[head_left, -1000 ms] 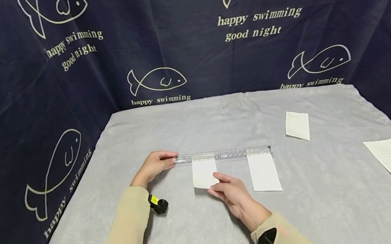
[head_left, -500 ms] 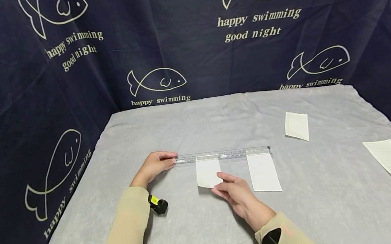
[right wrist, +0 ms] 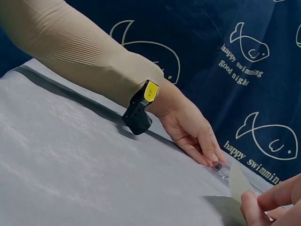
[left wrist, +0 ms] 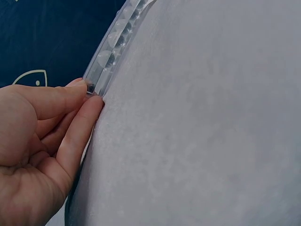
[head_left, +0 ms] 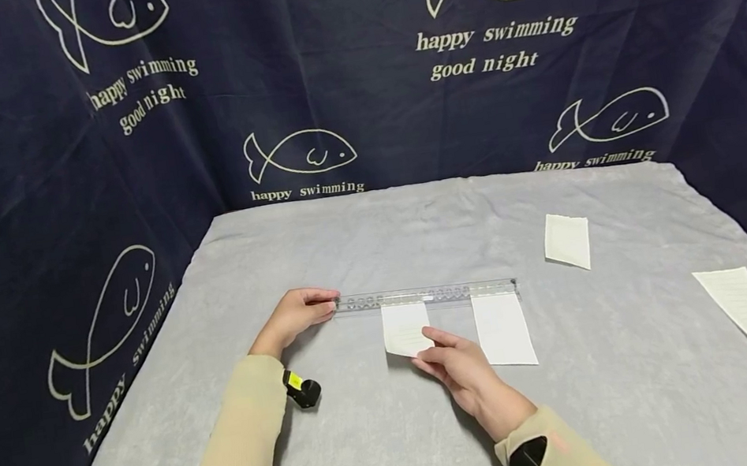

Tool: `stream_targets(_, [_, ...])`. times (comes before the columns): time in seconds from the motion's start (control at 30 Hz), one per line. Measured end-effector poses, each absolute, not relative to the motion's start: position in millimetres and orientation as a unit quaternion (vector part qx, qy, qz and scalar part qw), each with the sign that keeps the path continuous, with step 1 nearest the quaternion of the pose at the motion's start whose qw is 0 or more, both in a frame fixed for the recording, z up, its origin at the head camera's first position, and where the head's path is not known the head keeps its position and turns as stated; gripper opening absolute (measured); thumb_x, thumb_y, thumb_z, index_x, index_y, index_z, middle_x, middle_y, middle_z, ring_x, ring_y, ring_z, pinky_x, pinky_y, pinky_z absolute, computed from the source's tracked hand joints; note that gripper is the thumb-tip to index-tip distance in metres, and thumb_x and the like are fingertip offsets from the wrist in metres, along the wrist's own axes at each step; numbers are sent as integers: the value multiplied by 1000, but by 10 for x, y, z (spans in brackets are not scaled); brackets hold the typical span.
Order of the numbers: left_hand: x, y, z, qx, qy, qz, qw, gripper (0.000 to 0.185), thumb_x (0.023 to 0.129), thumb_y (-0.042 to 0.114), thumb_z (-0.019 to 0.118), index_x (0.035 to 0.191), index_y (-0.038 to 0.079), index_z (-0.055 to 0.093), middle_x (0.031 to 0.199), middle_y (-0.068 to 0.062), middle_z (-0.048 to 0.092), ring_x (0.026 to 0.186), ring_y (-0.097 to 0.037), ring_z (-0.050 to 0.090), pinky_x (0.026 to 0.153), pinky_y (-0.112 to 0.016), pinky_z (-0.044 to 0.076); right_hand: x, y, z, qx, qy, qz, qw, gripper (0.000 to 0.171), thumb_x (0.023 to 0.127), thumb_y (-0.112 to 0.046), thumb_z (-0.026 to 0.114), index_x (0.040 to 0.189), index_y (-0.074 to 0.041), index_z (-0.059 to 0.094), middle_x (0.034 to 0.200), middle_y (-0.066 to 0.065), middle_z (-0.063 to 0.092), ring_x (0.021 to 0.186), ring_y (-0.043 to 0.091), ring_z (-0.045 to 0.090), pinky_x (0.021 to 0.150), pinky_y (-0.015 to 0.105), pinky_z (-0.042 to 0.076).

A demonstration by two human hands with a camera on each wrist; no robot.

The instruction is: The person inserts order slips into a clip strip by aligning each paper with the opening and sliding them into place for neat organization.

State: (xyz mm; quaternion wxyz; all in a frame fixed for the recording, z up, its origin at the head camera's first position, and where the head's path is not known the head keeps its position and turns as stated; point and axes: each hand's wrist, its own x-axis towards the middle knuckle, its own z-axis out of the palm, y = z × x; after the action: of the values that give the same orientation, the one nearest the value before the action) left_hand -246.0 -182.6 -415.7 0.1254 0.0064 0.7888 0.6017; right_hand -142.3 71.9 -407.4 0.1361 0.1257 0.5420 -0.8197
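While the left hand (head_left: 295, 316) is pinching the near end of the clear ruler (head_left: 425, 296) lying across the grey table (head_left: 374, 440), the right hand (head_left: 460, 364) is gripping a small paper slip (head_left: 404, 328) between thumb and fingers, its top edge tucked against the ruler, just beside a second slip (head_left: 503, 329).

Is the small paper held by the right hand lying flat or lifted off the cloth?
Partly lifted. The right hand pinches the small paper's near edge, raised in the right wrist view; its far edge meets the clear ruler.
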Motion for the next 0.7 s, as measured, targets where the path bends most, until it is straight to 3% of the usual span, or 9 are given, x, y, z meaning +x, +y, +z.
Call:
stream_targets(0.4, [-2468,-1824,-4160,2,783,609,127,29,87,-5,61,116,-8,61,114,-22,59,93,-17,62,82,-26,52,-1423,771,-4072,127,542,-820,132,52,82,22,45,133,19,34,144,34,16,75,13,60,79,26,53])
stream_targets(0.7, [-2481,-1832,-4189,13,782,610,126,29,87,-5,61,116,-9,61,113,-23,59,91,-16,62,81,-26,52,-1426,795,-4068,137,532,-827,123,52,82,22,44,132,19,34,138,31,31,82,16,61,80,27,53])
